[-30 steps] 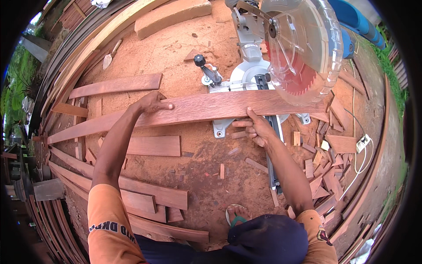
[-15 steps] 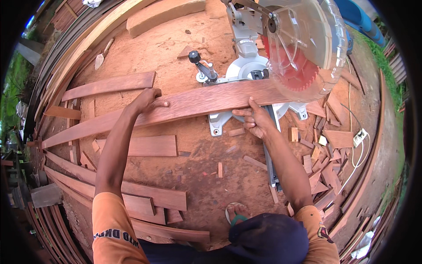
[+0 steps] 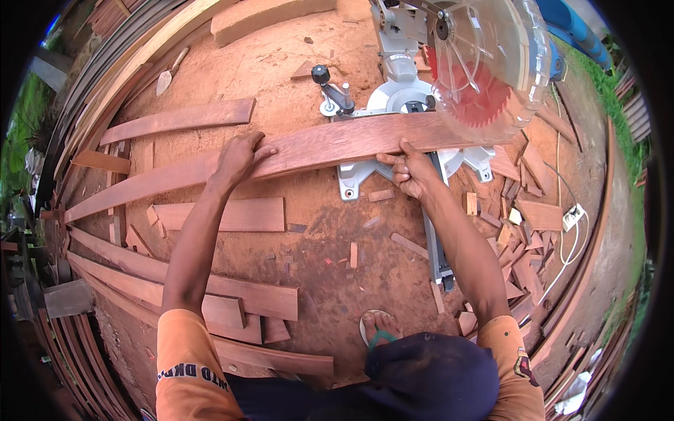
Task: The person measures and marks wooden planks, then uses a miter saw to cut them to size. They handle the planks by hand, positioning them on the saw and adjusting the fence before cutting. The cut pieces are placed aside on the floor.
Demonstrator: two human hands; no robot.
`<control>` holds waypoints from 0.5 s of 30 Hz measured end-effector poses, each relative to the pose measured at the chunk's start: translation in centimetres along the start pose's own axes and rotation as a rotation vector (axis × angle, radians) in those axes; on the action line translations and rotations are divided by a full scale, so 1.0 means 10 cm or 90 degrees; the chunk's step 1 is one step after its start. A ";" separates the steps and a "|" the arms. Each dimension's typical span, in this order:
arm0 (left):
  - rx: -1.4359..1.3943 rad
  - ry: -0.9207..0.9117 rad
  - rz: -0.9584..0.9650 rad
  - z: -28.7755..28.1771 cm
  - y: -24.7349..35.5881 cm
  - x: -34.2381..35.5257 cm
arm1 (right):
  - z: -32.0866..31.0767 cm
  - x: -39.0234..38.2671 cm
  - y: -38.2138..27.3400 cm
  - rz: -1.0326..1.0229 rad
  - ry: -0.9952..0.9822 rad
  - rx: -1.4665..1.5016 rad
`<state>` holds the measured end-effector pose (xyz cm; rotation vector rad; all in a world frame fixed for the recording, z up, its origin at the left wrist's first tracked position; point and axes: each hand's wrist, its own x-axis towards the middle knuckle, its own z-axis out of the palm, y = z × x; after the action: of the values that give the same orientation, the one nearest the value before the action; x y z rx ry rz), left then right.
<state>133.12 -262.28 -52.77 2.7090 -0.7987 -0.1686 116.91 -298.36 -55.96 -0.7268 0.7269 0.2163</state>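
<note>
A long reddish-brown plank lies across the bed of a miter saw, stretching far to the left. My left hand grips it near its middle, fingers over the far edge and thumb on the top face. Closer to the saw, my right hand holds the near edge, thumb on top and fingers partly curled below. The red toothed blade sits behind a clear guard just above the plank's right end. Part of that end is seen only through the guard. A black-knobbed clamp stands left of the saw, beyond the plank.
Several cut boards lie on the ground at the left. Wood offcuts are heaped at the right, near a white power strip with cords. A trowel lies at the far left. My sandaled foot is below.
The view has shifted slightly, so the saw and ground sit higher in the picture. Both hands keep their hold on the plank, which stays across the saw bed.
</note>
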 end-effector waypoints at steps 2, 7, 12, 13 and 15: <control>-0.037 -0.001 -0.039 0.03 0.03 -0.03 | 0.00 0.01 0.00 -0.006 -0.001 -0.009; 0.104 0.110 0.156 0.07 0.04 0.00 | -0.05 0.08 -0.03 -0.015 0.002 -0.007; 0.108 -0.078 0.099 0.05 0.27 0.03 | 0.03 0.09 -0.02 -0.023 0.026 -0.013; 0.095 -0.083 0.103 0.05 0.24 0.04 | 0.06 0.07 -0.02 -0.018 0.021 -0.011; 0.069 -0.099 0.109 0.07 0.20 0.07 | 0.08 0.08 -0.02 -0.012 0.013 -0.014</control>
<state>132.60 -264.45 -52.83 2.7356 -1.1107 -0.3080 118.00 -298.06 -55.95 -0.7572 0.7386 0.2002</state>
